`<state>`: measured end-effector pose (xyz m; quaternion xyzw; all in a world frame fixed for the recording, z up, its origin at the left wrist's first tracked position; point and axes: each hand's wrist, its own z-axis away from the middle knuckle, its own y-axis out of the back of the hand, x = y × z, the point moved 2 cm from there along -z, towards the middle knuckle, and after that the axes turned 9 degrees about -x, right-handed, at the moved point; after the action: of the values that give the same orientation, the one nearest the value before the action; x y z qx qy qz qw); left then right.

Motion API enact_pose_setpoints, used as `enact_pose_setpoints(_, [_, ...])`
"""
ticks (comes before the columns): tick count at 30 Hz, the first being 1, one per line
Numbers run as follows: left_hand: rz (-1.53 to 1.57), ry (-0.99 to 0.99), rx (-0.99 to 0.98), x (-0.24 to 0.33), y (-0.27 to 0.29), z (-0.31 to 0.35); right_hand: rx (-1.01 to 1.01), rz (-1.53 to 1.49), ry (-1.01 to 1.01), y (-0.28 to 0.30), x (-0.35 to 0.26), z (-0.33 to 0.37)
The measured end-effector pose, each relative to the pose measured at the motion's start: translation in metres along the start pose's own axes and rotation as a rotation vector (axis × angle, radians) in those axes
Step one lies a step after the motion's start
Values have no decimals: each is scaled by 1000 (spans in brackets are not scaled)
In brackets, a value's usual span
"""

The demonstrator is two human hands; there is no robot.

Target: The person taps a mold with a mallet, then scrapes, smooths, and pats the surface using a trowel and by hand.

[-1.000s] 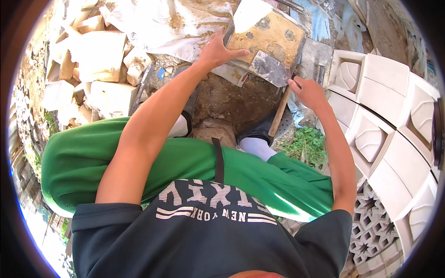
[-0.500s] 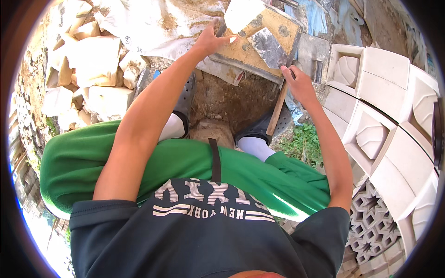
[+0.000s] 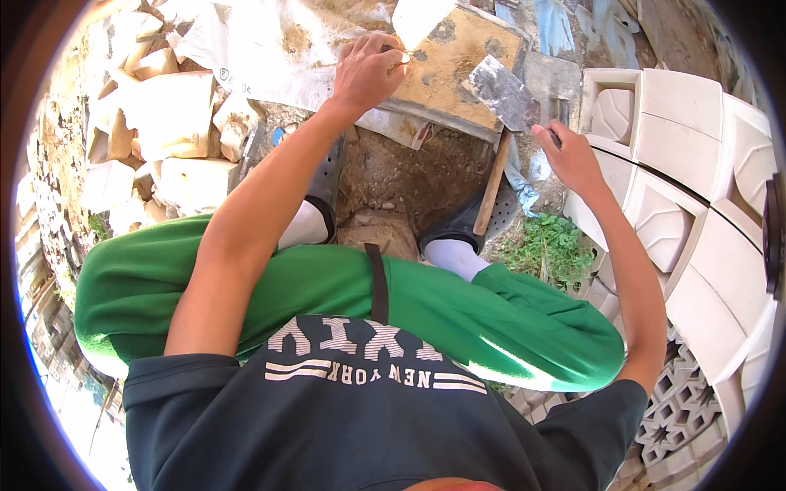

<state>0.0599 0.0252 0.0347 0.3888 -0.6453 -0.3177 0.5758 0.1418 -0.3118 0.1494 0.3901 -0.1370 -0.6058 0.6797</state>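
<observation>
My right hand (image 3: 566, 155) grips a trowel (image 3: 499, 92) by its dark handle. The trowel's flat grey blade, smeared with pale material, lies over the right side of a shallow frame (image 3: 458, 123) filled with sandy, yellowish material (image 3: 454, 69). Several dark round spots mark that surface. At the frame's left edge, my left hand (image 3: 370, 74) has its fingers curled closed. Something dark shows at its fingertips, but I cannot make it out. A glaring white patch beside those fingers hides part of the frame.
A wooden stick (image 3: 491, 184) leans below the frame, near my right shoe (image 3: 454, 219). Pale broken blocks (image 3: 168, 114) are heaped at the left. Moulded cream blocks (image 3: 684, 106) stand in rows at the right, with star-patterned lattice blocks (image 3: 684, 401) nearer me. Green weeds (image 3: 544, 254) grow between.
My right hand has moved right with the trowel, and its blade has shifted right and turned over the frame. My left hand's fingers, spread before, have curled closed.
</observation>
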Motion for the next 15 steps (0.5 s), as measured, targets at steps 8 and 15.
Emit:
enact_pose_setpoints(8, [-124,-17,-18,3,-10,-1,24,-98,15,19,7,42])
enact_pose_setpoints(15, [3,268,25,-20,-2,-7,10,-188,-24,9,13,32])
